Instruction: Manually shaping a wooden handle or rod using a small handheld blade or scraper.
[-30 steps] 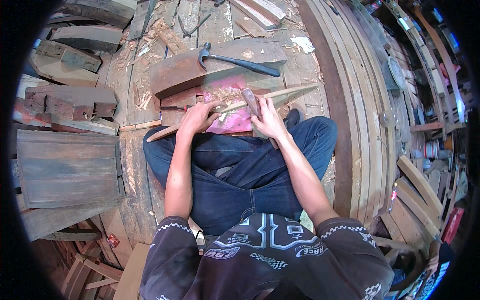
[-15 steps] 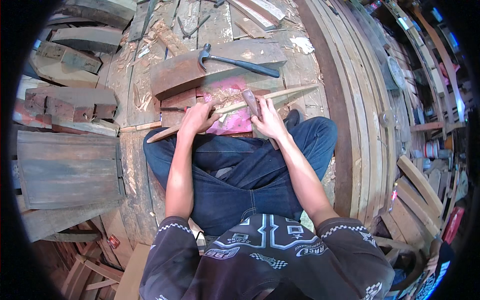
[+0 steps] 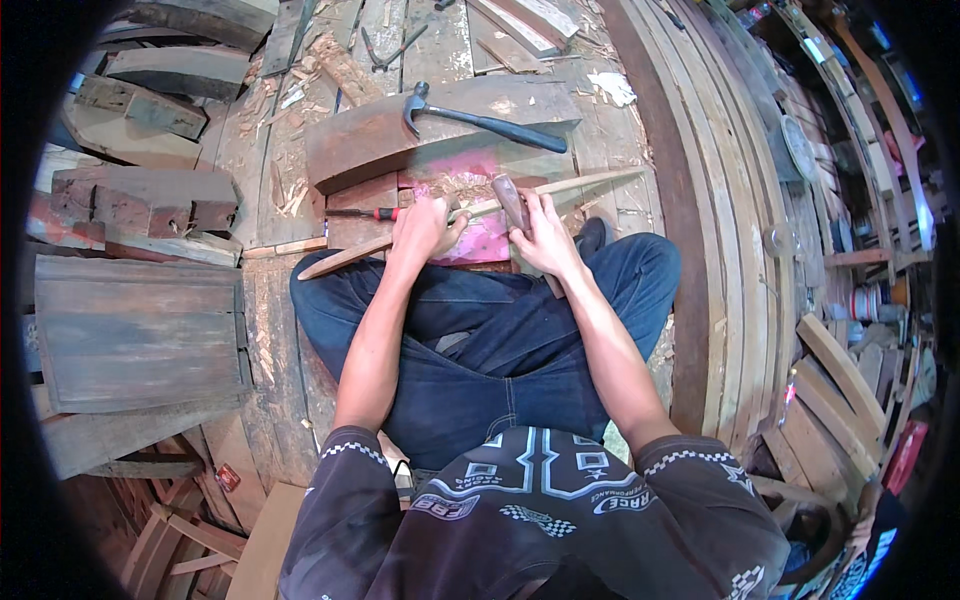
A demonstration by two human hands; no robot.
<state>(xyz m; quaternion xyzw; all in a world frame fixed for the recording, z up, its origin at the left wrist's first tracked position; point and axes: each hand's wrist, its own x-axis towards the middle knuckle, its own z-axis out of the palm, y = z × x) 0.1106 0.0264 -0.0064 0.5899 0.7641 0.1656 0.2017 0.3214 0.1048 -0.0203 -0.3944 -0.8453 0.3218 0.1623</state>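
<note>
My left hand (image 3: 426,230) has its fingers curled on a long, thin, pale wooden strip (image 3: 345,258) lying slanted across my lap area. My right hand (image 3: 543,238) is closed on a brown wooden tool (image 3: 508,197) with a rounded top, which crosses that strip; its lower part is partly hidden by my hand. Beneath both hands a pink sheet (image 3: 480,243) is scattered with shavings. Left of my left hand lies a thin tool (image 3: 383,214) with a red and black handle. A claw hammer (image 3: 485,124) rests on a thick wooden block (image 3: 355,150) just beyond.
Weathered timber blocks (image 3: 140,200) and a board (image 3: 135,330) lie at the left, pincers (image 3: 390,52) at the back. Long planks (image 3: 700,200) run along the right, beside a cluttered rack (image 3: 865,200). Part of another person (image 3: 862,535) shows at the lower right edge.
My left hand has shifted rightward along the strip, and my right hand slightly right with the tool. The whole view has shifted a little.
</note>
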